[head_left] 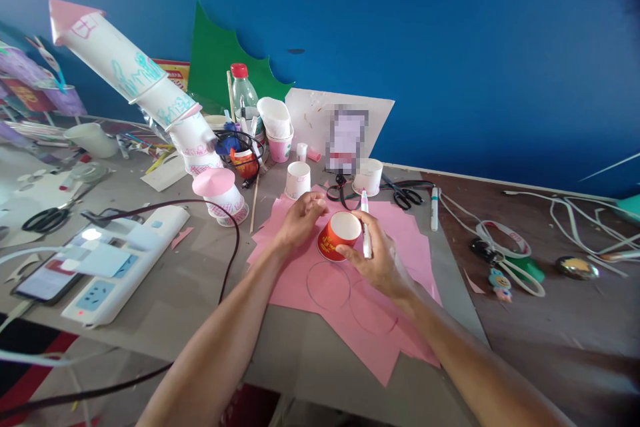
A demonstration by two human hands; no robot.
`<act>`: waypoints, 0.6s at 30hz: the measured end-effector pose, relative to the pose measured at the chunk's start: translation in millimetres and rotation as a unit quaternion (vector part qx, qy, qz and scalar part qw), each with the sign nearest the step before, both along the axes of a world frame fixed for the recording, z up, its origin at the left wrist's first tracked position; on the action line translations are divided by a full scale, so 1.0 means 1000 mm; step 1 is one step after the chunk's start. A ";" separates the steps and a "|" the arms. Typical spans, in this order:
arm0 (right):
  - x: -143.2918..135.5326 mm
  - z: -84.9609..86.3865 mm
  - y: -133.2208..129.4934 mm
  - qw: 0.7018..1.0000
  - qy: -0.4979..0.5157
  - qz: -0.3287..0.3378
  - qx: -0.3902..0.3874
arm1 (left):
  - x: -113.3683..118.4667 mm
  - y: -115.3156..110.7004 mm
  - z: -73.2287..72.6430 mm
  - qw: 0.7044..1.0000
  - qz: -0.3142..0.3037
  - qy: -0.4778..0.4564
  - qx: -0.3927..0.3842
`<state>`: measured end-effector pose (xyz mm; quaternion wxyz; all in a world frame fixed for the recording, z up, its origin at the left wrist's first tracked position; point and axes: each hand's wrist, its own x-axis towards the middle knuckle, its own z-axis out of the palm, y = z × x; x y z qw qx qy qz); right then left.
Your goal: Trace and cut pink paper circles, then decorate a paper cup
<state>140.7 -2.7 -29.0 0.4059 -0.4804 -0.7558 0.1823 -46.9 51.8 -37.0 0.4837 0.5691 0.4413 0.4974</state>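
Note:
A red paper cup [343, 228] stands tilted on the pink paper [320, 310], which has two circles drawn on it. My right hand [381, 255] grips the cup's right side between thumb and fingers, with a white marker [367, 240] lying against the fingers and its pink end up. Just left of the cup, my left hand [303, 219] has its fingers curled together near the far edge of the paper; what it pinches, if anything, is too small to make out. Behind it is a white cup [299, 180].
A leaning tower of decorated cups [173, 103] rises at the left, beside a power strip [125, 267] and a phone [50, 280]. Scissors [406, 196], another white cup [369, 177] and a capped marker [435, 209] lie behind the paper. Cables [565, 213] spread at the right.

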 end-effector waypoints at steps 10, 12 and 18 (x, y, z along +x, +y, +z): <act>0.002 0.000 0.004 0.999 0.017 -0.006 -0.034 | 0.001 -0.018 0.034 0.970 -0.170 0.044 0.166; 0.002 0.001 0.005 1.000 0.016 0.001 -0.026 | 0.002 -0.018 0.033 0.963 -0.202 0.072 0.163; 0.018 -0.006 0.011 0.999 0.008 0.032 -0.005 | 0.003 -0.014 0.028 0.956 -0.228 0.089 0.161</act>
